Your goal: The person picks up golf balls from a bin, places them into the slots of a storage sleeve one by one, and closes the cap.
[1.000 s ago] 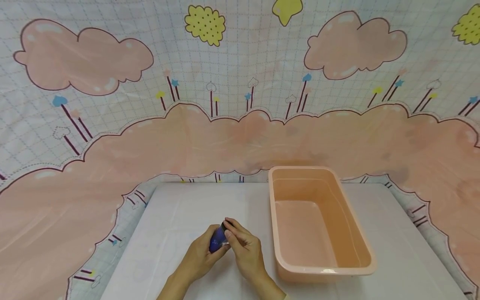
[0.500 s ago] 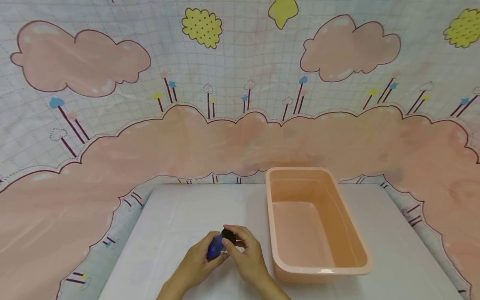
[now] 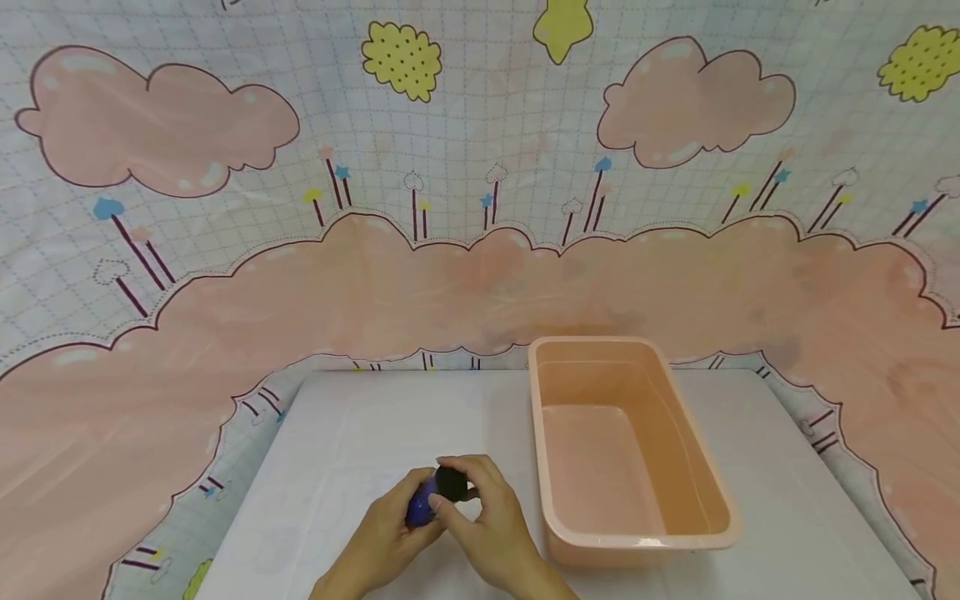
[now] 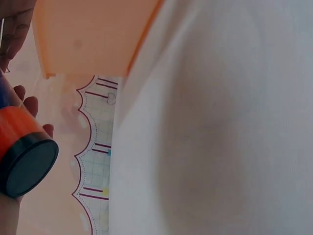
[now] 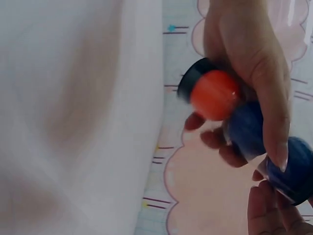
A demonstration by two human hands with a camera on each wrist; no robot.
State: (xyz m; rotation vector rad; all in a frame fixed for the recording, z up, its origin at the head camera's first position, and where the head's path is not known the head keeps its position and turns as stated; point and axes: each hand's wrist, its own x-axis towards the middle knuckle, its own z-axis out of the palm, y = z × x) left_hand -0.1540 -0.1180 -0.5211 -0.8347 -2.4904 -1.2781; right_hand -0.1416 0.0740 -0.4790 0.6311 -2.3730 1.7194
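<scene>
My left hand [image 3: 386, 533] grips the body of a blue-and-orange cylinder [image 3: 421, 507] with black ends, held over the table's near part. The right hand [image 3: 491, 529] pinches its far black end [image 3: 452, 483] between thumb and fingers. In the left wrist view, the orange section [image 4: 17, 127] and a flat black end [image 4: 32, 169] stick out past the left palm. The right wrist view shows the left thumb and fingers [image 5: 234, 156] wrapped around the blue middle, with the right hand's fingertips [image 5: 264, 205] at the other end. Most of the body is covered by the hands in the head view.
A deep peach plastic tub [image 3: 637, 542] stands on the white table [image 3: 360, 425], just right of the hands. A cloud-printed curtain [image 3: 450, 283] hangs behind the table and falls around its sides.
Both hands have moved slightly nearer and left in the head view. The cylinder's black end has turned to show more of its flat face. The camera view has shifted a little.
</scene>
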